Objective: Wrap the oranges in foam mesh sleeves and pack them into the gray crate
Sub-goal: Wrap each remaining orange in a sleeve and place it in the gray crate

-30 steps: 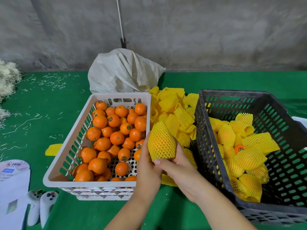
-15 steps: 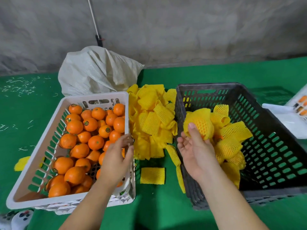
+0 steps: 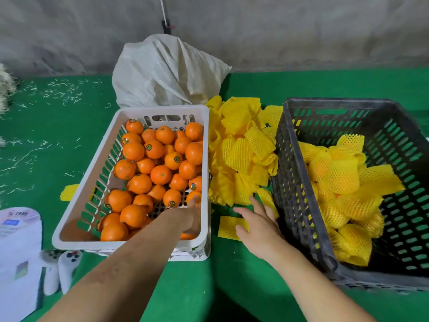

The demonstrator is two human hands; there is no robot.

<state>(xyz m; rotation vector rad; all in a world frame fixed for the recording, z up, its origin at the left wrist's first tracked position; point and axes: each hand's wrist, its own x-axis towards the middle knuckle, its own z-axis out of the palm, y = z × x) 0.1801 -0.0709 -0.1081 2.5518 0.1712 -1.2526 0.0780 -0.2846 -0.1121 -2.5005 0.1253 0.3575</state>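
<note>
Plainly, the layout serves a left-to-right flow: the white crate [image 3: 137,182] of bare oranges [image 3: 160,175] fills the centre-left of the frame, the pile of empty yellow foam mesh sleeves [image 3: 241,149] lies in the middle on the green table cover [image 3: 232,287], and the gray crate [image 3: 348,187] at right already holds a heap of wrapped oranges [image 3: 341,177], so each hand has a short reach.

Behind the white crate, at upper centre, a white woven sack [image 3: 167,73] slumps against the wall. At lower left sit a white paper packet [image 3: 18,252] and what looks like a white handheld controller [image 3: 67,266], both well apart from the work.

Reaching into the white crate's near right corner, the left hand [image 3: 191,217] sits down among the fruit; its fingers are blurred and partly hidden, so I cannot tell whether they have hold of an orange.

Between the two crates, the right hand [image 3: 257,221] hovers palm down with fingers spread and straight, holding nothing, over a single flat sleeve [image 3: 227,225] lying just in front of the pile, probably the next one to pick up. Nothing blocks either reach; the gray crate's near wall stands just beside the right wrist.
</note>
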